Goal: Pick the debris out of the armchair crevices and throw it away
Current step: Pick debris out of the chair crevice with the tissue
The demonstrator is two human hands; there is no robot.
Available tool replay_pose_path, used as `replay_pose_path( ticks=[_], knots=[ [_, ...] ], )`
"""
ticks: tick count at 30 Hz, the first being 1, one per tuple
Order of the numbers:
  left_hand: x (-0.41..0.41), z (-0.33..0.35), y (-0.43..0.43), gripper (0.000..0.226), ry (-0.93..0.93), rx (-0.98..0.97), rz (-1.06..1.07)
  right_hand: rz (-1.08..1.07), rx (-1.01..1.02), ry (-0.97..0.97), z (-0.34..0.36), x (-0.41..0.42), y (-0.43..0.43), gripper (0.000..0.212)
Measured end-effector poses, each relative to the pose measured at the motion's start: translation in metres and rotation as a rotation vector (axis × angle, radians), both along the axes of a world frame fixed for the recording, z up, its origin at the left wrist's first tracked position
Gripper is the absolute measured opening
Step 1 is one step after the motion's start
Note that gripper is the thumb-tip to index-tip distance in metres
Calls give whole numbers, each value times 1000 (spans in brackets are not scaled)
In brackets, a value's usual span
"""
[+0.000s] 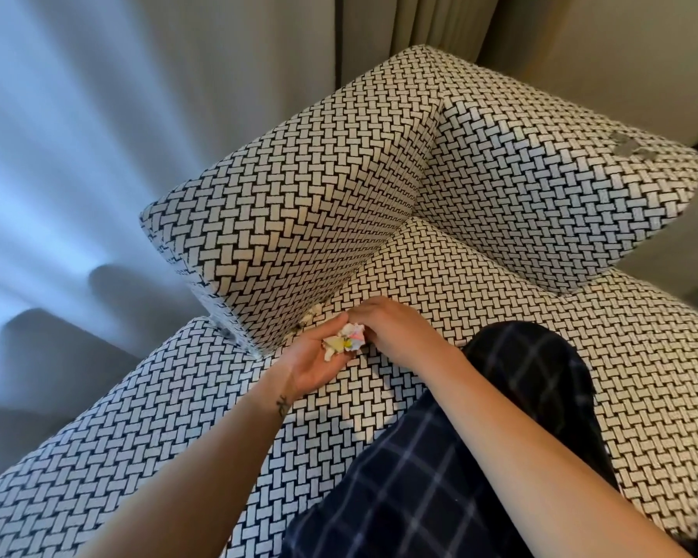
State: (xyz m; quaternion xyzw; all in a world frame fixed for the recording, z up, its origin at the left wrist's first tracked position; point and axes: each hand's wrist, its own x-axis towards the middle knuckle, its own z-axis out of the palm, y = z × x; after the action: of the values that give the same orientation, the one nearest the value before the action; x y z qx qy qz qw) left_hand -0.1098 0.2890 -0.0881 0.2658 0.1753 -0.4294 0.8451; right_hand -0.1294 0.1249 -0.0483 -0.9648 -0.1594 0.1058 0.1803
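Holding scraps [345, 342], left hand [309, 368] | armrest [299, 203] adjoining | knee [520, 376] on seat [605, 356]

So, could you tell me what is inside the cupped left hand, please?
The left hand holds crumpled white, yellow and pink paper scraps. The right hand covers part of them, so anything beneath it is hidden.

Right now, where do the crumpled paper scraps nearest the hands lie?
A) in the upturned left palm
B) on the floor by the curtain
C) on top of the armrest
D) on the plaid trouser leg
A: the paper scraps sit in the cupped, palm-up left hand, with the right hand reaching onto them from above; a few more bits show in the crevice beside the armrest.
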Motion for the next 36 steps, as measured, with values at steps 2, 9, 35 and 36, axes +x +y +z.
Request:
replay_pose_path(
  ticks=[2,9,35,36],
  knots=[
    [1,2,0,26,7,29,5,-64,91,47,-2,0,-4,43],
    [2,-2,-5,31,54,52,24,-308,619,243,0,-2,-13,47],
    [14,4,-36,20,-6,206,62,-671,238,228,-25,17,-34,19],
    [14,4,-36,21,-3,212,61,-678,245,220,-25,16,-34,18]
  ],
)
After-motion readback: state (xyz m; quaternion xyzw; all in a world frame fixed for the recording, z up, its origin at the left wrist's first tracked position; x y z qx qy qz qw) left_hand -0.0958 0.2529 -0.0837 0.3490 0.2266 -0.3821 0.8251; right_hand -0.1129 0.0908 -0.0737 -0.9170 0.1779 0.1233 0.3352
